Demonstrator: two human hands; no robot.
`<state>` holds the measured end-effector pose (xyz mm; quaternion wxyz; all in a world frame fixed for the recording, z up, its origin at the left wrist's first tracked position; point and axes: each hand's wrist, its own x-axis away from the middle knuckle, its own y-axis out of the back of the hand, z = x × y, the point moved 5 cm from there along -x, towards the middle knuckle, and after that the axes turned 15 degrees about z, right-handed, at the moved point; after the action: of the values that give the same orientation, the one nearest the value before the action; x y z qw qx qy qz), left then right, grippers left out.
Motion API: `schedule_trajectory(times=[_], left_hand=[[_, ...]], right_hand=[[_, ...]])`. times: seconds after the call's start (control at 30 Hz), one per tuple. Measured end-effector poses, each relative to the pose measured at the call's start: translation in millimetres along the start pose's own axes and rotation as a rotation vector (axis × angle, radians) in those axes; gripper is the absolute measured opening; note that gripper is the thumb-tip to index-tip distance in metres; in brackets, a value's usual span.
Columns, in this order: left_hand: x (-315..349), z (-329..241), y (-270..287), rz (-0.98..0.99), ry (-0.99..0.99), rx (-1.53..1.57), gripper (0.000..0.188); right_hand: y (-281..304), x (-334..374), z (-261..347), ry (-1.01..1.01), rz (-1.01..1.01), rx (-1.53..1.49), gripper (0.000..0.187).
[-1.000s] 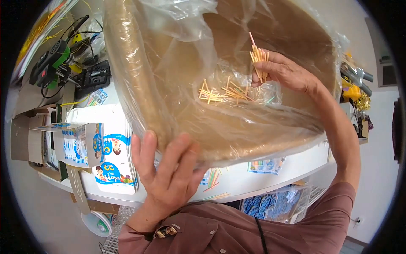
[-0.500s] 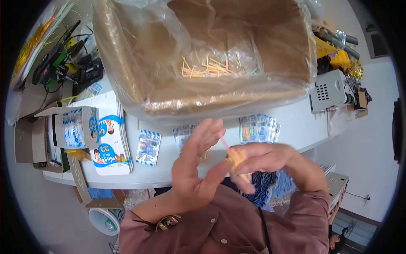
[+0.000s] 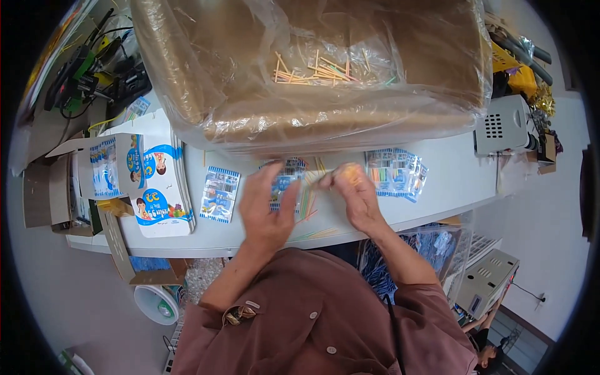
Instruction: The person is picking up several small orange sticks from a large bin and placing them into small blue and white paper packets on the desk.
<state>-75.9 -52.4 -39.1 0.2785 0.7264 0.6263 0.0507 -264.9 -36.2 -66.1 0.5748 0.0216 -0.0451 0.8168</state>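
Observation:
My left hand (image 3: 265, 209) hovers over the table beside a small blue-and-white printed packet (image 3: 288, 181); its thumb and fingers are spread, with nothing seen between them. To its right, my right hand (image 3: 357, 199) is closed around a bundle of thin yellow-orange sticks (image 3: 352, 175), whose ends show blurred at the top of the fist. Loose thin pastel sticks (image 3: 306, 203) lie on the table between the hands. More sticks (image 3: 317, 234) lie near the front edge. Blurred fingertips of the right hand point toward the left.
A large plastic-lined cardboard box (image 3: 300, 122) with thin sticks (image 3: 328, 70) inside stands at the back. Blue-and-white packets (image 3: 395, 174) overlap at right, another packet (image 3: 220, 194) lies left. Printed cards (image 3: 164, 215) are stacked farther left. A grey machine (image 3: 502, 125) stands at right.
My hands have moved apart and away from my body, down over the table. The left fingers spread, while the right still grips the yellow-orange sticks. The view has shifted.

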Motion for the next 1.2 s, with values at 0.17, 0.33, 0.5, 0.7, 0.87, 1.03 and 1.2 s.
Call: schedule_trajectory(times=[0.17, 0.33, 0.5, 0.7, 0.87, 1.03, 1.2], left_hand=[[11, 19, 19, 0.149, 0.37, -0.353, 0.04], [13, 43, 0, 0.267, 0.511, -0.414, 0.038], [21, 62, -6, 0.268, 0.635, -0.226, 0.035], [16, 51, -2, 0.15, 0.506, -0.27, 0.018], [18, 49, -1, 0.133, 0.304, -0.138, 0.016], [33, 49, 2, 0.03, 0.207, -0.072, 0.011], [38, 63, 0, 0.014, 0.551, 0.706, 0.017]], right_hand=[[25, 3, -38, -0.009, -0.261, 0.246, 0.012], [23, -3, -43, 0.021, -0.173, 0.472, 0.02], [24, -1, -41, -0.029, -0.191, 0.404, 0.021], [28, -15, -26, 0.154, -0.144, 0.811, 0.022], [26, -14, -29, 0.128, -0.112, 0.779, 0.021], [32, -3, -29, -0.048, -0.249, 0.434, 0.029], [38, -13, -27, 0.079, -0.378, -0.565, 0.035]])
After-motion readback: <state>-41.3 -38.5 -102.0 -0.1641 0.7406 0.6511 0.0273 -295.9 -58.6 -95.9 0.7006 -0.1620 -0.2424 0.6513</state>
